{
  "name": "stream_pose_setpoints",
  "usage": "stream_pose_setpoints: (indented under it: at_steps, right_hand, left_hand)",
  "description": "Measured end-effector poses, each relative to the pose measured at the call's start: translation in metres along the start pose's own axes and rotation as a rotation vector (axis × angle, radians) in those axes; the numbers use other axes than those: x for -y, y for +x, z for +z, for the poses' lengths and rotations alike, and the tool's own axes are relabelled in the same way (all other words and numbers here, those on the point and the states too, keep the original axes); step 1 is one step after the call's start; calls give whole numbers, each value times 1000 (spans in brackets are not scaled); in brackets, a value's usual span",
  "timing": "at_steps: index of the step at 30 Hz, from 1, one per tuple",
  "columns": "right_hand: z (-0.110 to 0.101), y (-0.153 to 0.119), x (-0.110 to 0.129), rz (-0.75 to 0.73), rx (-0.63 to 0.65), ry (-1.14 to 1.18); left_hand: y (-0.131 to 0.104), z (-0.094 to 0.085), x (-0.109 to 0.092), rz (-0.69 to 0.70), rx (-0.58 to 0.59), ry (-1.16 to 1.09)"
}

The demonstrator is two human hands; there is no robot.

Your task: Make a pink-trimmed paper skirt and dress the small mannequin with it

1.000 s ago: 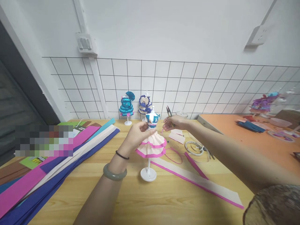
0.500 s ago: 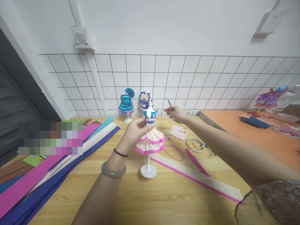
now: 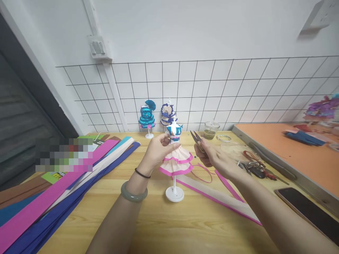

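My left hand [image 3: 159, 146] is closed around the waist of a small dress form [image 3: 175, 158], which stands upright on a round white base. The form wears a teal and white top and a tiered cream skirt edged in pink. To its right, my right hand [image 3: 212, 155] grips a pair of scissors [image 3: 196, 138]; the blades are parted and point up and left, apart from the form. Behind the base, a cream strip with a pink edge [image 3: 212, 195] runs to the right, partly under my right forearm. A thin pink loop [image 3: 205, 173] lies beside the skirt.
Long crepe paper strips [image 3: 87, 173] lie on the left. Two dressed forms, one teal [image 3: 147, 118] and one purple and cream [image 3: 167, 113], stand at the back. A glass cup [image 3: 210, 130], keys [image 3: 255, 170] and a phone [image 3: 308, 211] are on the right, near an orange tabletop [image 3: 286, 155].
My right hand has come back toward me and closer to the dress form, and the scissor blades now show parted. My left hand keeps its hold. The view has shifted slightly.
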State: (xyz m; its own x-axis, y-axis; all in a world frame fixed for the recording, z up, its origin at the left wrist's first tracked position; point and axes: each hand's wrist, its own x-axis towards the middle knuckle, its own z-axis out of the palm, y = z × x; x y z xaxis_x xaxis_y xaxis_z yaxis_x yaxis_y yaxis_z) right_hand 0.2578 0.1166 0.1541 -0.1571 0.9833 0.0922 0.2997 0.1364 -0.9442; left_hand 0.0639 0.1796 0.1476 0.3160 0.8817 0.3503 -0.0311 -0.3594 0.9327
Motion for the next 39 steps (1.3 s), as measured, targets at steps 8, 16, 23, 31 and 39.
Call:
stream_pose_setpoints:
  at_steps: [8, 16, 23, 31, 39]
  right_hand:
    - [4, 2, -7, -28, 46, -108]
    - [9, 9, -18, 2, 75, -180]
    - [8, 10, -20, -8, 127, -63]
    - [7, 10, -24, 56, 165, 25]
    - [16, 12, -25, 231, 141, 344]
  left_hand:
    - [1, -3, 6, -11, 87, 16]
    - [5, -5, 12, -72, 186, -77]
    - [5, -5, 11, -105, 176, 8]
    - [4, -3, 15, -48, 138, 59]
    - [1, 3, 6, -70, 73, 186]
